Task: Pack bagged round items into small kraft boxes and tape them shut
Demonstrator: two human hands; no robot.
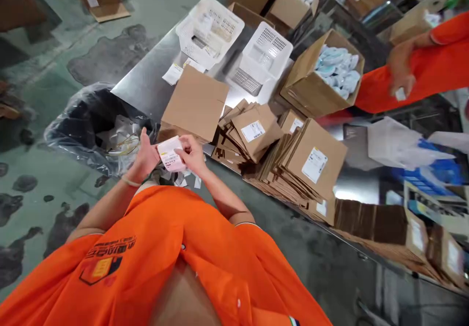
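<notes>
Ok, both hands are low at center of frame, just past the orange shirt point(157, 248). L hand point(145, 157) & R hand point(192, 155) are both on a white-and-pink label sheet point(170, 154), held betw them over the table edge. L thumb presses the sheet's left side, other L fingers stand up behind it, exact grip hard to tell. R fingers point(185, 142) are curled, pinching the sheet's upper right edge, hand mostly closed on it. Thin band on L wrist point(130, 182). Paper scraps point(183, 178) lie right under the hands at the table edge.

Left of hands, black trash bag point(91, 130) w/ scraps inside, its rim near L hand. Steel table point(146, 89) runs toward upper right. On it: flat cardboard box point(196, 103) just past the hands, stacks of flattened cartons w/ white labels point(256, 135) right of the hands, 2 white plastic baskets point(208, 30) top center, open carton of bagged blue-white items point(322, 67) upper right. Co-worker's hand point(401, 67), orange sleeve, far upper right, holds small white slip point(400, 94) just beside that carton.
</notes>
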